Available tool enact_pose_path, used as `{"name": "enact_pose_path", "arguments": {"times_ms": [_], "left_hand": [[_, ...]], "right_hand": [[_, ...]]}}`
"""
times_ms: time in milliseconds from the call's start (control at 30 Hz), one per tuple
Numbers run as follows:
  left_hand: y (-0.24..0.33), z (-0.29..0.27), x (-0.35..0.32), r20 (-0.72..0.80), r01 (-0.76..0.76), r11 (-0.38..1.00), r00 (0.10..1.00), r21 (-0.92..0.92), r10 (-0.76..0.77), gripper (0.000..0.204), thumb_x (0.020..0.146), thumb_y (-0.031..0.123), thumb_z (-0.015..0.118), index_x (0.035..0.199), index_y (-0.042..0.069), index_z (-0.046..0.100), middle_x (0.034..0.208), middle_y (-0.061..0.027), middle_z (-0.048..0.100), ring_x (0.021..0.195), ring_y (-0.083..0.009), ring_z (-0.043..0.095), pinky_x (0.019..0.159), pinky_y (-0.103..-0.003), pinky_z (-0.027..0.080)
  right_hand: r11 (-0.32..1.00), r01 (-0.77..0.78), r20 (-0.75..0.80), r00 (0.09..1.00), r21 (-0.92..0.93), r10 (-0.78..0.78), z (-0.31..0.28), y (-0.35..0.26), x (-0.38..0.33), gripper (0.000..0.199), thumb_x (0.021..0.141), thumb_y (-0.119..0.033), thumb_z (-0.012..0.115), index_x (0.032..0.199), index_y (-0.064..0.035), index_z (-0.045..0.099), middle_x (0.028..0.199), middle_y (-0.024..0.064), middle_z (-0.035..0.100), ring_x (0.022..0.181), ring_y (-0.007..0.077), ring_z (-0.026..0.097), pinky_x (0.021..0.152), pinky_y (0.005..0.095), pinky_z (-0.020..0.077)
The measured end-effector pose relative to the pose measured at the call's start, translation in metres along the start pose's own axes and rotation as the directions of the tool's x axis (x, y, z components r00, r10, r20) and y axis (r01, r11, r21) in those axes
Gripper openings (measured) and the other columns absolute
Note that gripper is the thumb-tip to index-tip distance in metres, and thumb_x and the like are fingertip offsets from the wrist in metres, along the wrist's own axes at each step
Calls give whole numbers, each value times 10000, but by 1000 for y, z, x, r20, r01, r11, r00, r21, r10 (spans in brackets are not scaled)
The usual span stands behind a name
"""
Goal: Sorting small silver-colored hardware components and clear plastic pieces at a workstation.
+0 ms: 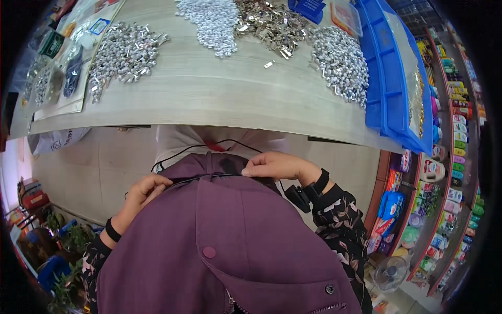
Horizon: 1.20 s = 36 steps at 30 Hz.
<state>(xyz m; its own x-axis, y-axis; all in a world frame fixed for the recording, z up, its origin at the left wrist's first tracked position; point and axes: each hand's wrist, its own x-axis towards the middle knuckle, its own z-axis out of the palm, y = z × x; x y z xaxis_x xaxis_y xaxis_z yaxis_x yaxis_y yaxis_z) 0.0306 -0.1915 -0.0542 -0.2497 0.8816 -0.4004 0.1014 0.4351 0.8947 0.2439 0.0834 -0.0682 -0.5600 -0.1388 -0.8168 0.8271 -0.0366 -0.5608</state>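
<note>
Black cord point(238, 142) is the thing which the two hands attend to; it lies at the person's waist, just before the near edge of the table point(209, 97). One part makes a loose arc over the pale trousers, and another dark length runs along the lower front of the purple jacket point(246, 225), from one hand to the other.

The left hand point(145, 191) is mostly closed, with its fingers bent and the tips near the thumb; it appears to pinch the cord at the jacket's edge. The right hand point(277, 165) has thumb and fingertips drawn together, and it too seems to hold the cord. Whether some cloth is also between the fingers, I cannot tell.

In my judgement, the step in hand is adjusting the cord across the jacket's front. Such a move calls for a light but sure pinch on both sides, an even pull, and care that the loose arc does not catch in the folds or on the black device point(298, 199) at the right wrist.

On the table, the metal pieces point(274, 29) and the blue tray point(389, 107) are well apart from both hands.
</note>
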Motion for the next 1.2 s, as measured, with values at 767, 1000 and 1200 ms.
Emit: {"name": "enact_pose_path", "arguments": {"times_ms": [767, 1000, 1200], "left_hand": [[0, 8, 3, -24, 25, 998, 999, -66, -26, 148, 924, 124, 475, 980, 20, 563, 888, -2, 561, 824, -69, 503, 737, -215, 401], [-1, 5, 2, -15, 59, 988, 998, -140, -61, 147, 922, 123, 478, 977, 21, 569, 889, 0, 561, 820, -68, 503, 731, -210, 402], [2, 4, 2, -10, 57, 980, 998, -192, -60, 143, 920, 116, 481, 978, 23, 572, 894, 0, 560, 820, -70, 503, 734, -209, 402]], "right_hand": [[929, 369, -139, 921, 17, -363, 14, 28, 37, 294, 845, -159, 587, 1109, -37, 542, 905, -2, 567, 722, 45, 514, 685, 197, 419], [813, 565, -186, 792, -140, -582, 14, 24, 52, 271, 820, -155, 626, 1048, -27, 554, 838, 7, 576, 706, 59, 519, 655, 198, 415], [787, 513, -679, 714, 344, -169, -5, 25, 51, 219, 827, -177, 609, 988, -35, 566, 814, 25, 590, 711, 124, 560, 617, 268, 470]]}}
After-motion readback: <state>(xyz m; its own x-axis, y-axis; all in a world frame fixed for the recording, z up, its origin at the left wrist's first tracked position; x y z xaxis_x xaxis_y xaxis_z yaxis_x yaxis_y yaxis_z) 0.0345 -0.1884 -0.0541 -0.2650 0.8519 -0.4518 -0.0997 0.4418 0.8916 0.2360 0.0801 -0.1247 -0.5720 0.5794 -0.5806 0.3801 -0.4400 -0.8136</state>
